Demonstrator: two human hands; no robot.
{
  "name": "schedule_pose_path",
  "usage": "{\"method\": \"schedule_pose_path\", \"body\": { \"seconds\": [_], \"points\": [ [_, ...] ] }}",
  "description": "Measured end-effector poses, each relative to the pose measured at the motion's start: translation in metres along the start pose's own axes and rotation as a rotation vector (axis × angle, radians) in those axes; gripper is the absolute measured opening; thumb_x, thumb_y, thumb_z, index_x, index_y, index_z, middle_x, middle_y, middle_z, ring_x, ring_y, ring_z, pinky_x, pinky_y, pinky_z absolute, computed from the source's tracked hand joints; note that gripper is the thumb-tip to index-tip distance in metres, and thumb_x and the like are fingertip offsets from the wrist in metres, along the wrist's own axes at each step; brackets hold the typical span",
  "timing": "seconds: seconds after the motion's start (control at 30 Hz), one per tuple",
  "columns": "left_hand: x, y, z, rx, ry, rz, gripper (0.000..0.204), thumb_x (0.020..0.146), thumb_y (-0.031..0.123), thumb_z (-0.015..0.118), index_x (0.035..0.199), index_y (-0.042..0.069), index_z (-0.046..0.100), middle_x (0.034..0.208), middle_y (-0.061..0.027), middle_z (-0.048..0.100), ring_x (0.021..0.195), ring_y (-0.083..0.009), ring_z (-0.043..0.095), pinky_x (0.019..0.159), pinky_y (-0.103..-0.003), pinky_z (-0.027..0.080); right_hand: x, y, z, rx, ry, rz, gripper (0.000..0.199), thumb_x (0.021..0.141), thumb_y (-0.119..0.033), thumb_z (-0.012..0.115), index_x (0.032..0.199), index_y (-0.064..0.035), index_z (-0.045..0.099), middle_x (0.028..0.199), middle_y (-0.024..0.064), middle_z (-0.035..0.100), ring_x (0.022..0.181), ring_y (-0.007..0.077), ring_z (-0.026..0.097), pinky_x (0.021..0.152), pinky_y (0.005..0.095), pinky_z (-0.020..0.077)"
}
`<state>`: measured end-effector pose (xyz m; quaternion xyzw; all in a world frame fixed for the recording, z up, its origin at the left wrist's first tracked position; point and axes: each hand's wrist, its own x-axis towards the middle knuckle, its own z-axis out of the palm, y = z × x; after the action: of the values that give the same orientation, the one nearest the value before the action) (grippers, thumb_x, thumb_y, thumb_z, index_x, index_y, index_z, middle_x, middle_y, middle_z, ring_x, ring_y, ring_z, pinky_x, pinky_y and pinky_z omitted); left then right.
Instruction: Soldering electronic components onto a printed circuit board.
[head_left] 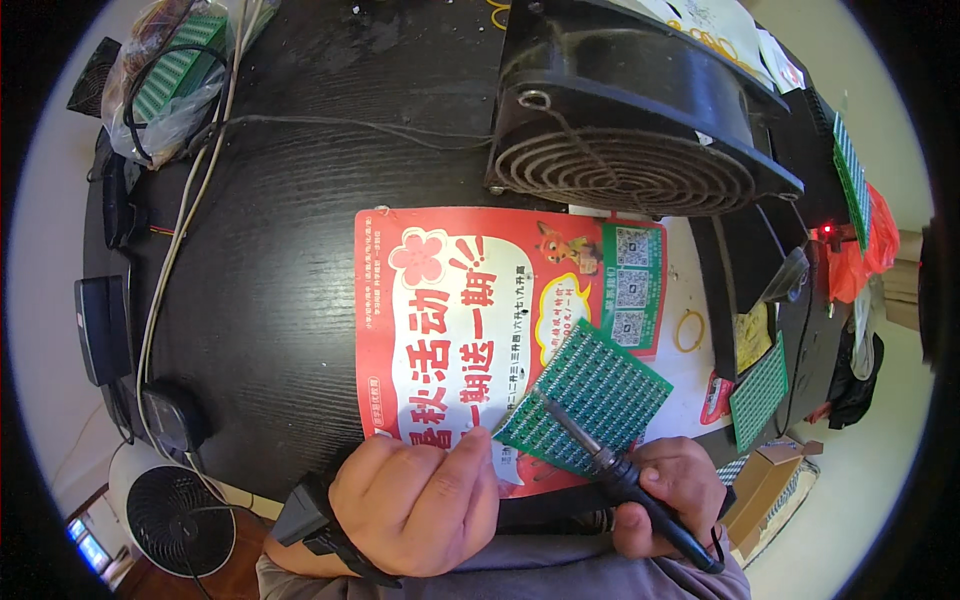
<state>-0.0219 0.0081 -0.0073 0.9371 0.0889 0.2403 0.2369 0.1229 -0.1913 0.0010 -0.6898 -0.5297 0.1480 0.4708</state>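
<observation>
My right hand [675, 495] is wrapped round the black handle of a soldering iron [650, 505]. The iron's metal tip slants up and left over a green circuit board [610, 395], which carries dense rows of small components. This board lies tilted on a red and white printed sheet [390, 330]. At the board's left corner my left hand [420, 500] is closed in a pinch, with a black strap on its wrist. Whatever its fingertips hold is too small or hidden to make out.
A large black fan [625, 170] with a wire grille stands beyond the sheet. Another green board [760, 390] rests at the right edge. Pale cables [180, 240] run down the left, below a plastic bag [160, 95] with boards. An open cardboard box [765, 490] sits lower right.
</observation>
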Motion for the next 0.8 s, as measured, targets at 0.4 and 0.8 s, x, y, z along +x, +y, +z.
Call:
{"method": "schedule_pose_path", "body": {
  "seconds": [0.4, 0.8],
  "points": [
    [-0.002, 0.000, 0.004, 0.000, 0.012, 0.004, 0.018, 0.064, 0.001, 0.066, 0.080, -0.006, 0.067, 0.057, -0.0026, 0.053, 0.043, -0.0121, 0.043, 0.042, -0.025, 0.033, 0.003, 0.000, -0.001, 0.008, -0.017, -0.011, 0.047, 0.071, -0.007, 0.074, 0.110, 0.0028, 0.049, 0.077, 0.0101, 0.058, 0.063, 0.0280, 0.063, 0.058, 0.0377, 0.0533],
    [-0.003, 0.000, 0.005, 0.012, -0.001, 0.011, 0.018, 0.065, 0.002, 0.065, 0.081, -0.006, 0.067, 0.056, -0.0021, 0.052, 0.043, -0.0117, 0.043, 0.042, -0.026, 0.032, 0.011, 0.002, -0.002, 0.009, -0.077, -0.040, 0.054, 0.075, -0.002, 0.067, 0.121, 0.0029, 0.039, 0.067, 0.0098, 0.056, 0.048, 0.0286, 0.058, 0.046, 0.0392, 0.0492]
  ]
}}
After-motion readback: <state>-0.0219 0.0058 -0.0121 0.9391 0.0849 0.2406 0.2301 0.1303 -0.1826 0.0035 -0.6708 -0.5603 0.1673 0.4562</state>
